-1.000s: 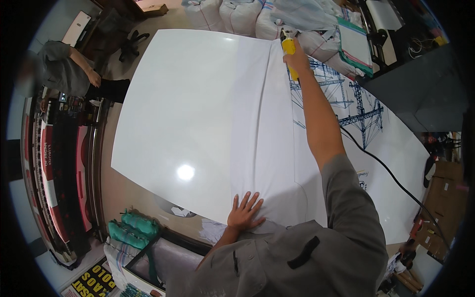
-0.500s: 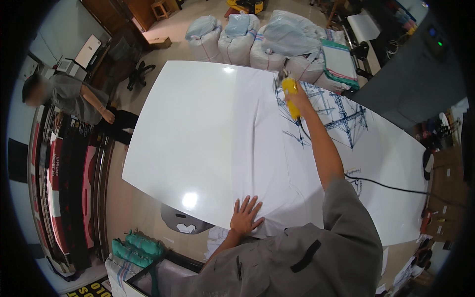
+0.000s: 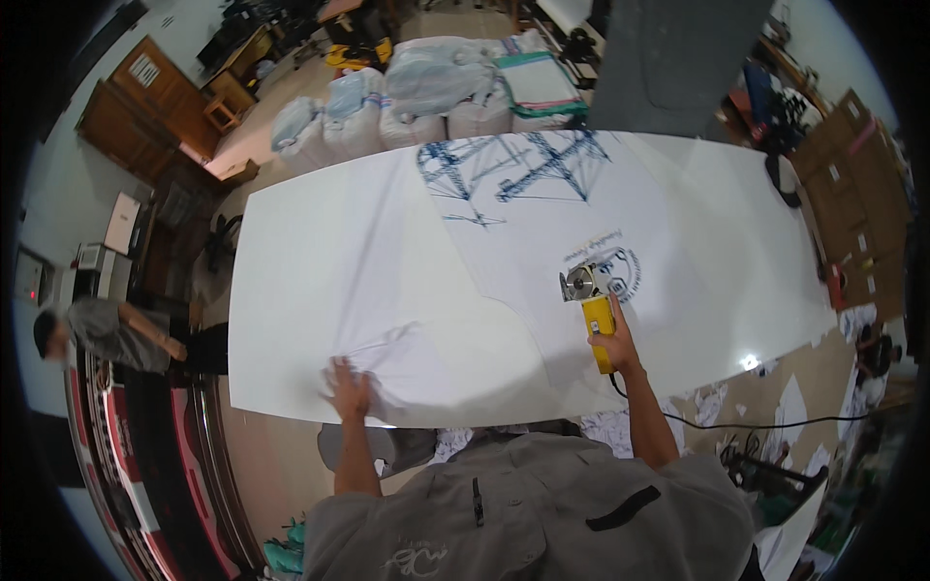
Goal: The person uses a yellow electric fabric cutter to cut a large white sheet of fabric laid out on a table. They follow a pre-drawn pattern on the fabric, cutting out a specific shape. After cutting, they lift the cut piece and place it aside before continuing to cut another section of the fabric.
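Observation:
In my right hand [image 3: 618, 341] is a yellow electric rotary cutter [image 3: 600, 334], my fingers closed round its body. Its round metal blade [image 3: 580, 283] points away from me, beside a dark round print on the white printed fabric [image 3: 513, 261]. My left hand [image 3: 348, 389], smeared by motion, is at the near left of the table with its fingers apart, against a wrinkled white fabric piece [image 3: 402, 363]. A curved cut edge runs down the fabric between my hands. Blue lattice-like drawings [image 3: 552, 167] show at the far side of the cloth.
The glossy white table [image 3: 281, 281] spans the view. Stuffed white sacks [image 3: 426, 92] stand behind it, near a grey pillar [image 3: 668, 68]. A black power cord [image 3: 736, 425] trails off right. Another person [image 3: 111, 334] stands at the left by a large printer [image 3: 145, 465]. Cardboard boxes [image 3: 843, 184] stand right.
My right hand has brought the cutter back from the far edge toward me. My left hand has shifted left, and the fabric by it is pulled leftward into wrinkles. The view has turned right.

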{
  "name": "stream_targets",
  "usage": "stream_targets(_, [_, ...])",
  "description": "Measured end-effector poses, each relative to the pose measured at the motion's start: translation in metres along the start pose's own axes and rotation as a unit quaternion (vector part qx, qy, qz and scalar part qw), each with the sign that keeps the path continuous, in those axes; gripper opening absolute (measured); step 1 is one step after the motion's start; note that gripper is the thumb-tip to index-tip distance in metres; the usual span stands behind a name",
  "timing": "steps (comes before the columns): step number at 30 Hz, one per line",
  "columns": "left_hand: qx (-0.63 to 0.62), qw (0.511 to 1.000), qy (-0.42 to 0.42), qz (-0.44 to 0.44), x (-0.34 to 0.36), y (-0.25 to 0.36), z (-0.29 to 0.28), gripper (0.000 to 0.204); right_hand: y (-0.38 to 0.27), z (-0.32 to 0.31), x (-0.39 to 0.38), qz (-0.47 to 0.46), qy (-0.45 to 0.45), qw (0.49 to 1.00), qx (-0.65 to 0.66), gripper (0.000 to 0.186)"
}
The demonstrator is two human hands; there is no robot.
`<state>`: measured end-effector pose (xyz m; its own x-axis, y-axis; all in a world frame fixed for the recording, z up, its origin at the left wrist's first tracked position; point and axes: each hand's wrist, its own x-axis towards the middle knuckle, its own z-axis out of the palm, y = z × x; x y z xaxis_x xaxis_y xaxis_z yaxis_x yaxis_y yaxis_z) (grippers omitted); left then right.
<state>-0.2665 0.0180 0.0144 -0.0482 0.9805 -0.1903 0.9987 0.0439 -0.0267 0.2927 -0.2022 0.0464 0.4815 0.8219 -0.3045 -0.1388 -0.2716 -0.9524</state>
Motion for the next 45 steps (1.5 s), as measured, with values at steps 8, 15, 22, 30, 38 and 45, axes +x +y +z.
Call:
stream_targets(8, [-0.091, 0.898, 0.036, 0.429, 0.034, 0.32, -0.029, 0.077, 0.02, -0.059, -0.04, -0.026, 0.089, 0.988, 0.12, 0.112])
stream_targets(15, [-0.061, 0.83, 0.002, 0.554, -0.106, 0.461, 0.027, 0.089, 0.002, -0.092, -0.093, -0.088, 0.189, 0.965, 0.16, 0.114])
stream_targets(22, [-0.129, 0.783, -0.203, 0.574, -0.348, 0.513, 0.066, 0.076, -0.035, -0.141, -0.174, -0.135, 0.287, 0.939, 0.136, 0.112])
stream_targets(30, [-0.494, 0.619, -0.312, 0.525, -0.259, 0.542, 0.08, 0.062, -0.044, -0.15, -0.2, -0.159, 0.343, 0.92, 0.106, 0.109])
stream_targets(38, [-0.029, 0.924, 0.118, 0.362, 0.189, 0.365, 0.001, 0.061, -0.013, -0.031, -0.176, -0.015, 0.32, 0.926, 0.2, 0.116])
stream_targets(45, [0.019, 0.971, 0.073, 0.228, 0.193, 0.178, -0.01, 0.075, -0.001, 0.052, -0.174, 0.024, 0.286, 0.933, 0.218, 0.114])
